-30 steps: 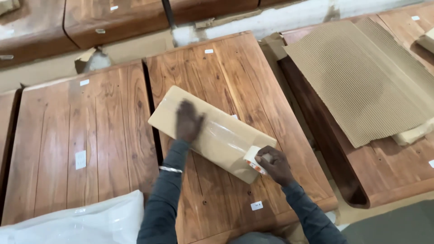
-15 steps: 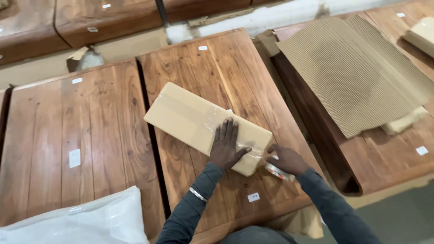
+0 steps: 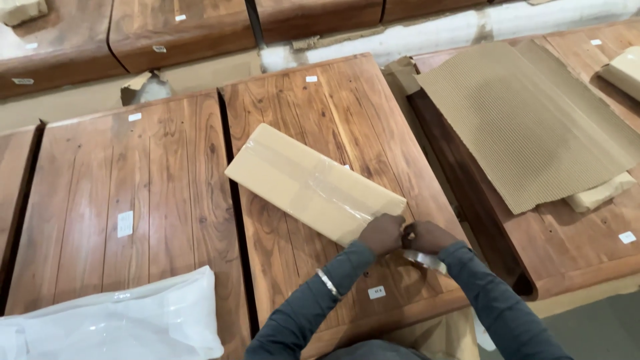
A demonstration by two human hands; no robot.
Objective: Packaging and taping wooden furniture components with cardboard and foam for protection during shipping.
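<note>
Reddish wooden tabletops (image 3: 133, 180) lie side by side over a pale floor (image 3: 200, 70) in even light

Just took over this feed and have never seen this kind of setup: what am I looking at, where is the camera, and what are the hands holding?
There is no machine here. A person wears one camera on the head, looking down at their own bare hands. Wooden tabletops lie side by side; on the middle tabletop rests a long flat cardboard package with clear tape across it. The left hand and right hand meet at its near end, and a roll of clear tape sits at the right hand. A corrugated cardboard sheet covers the tabletop to the right; white plastic wrap lies lower left.
</note>
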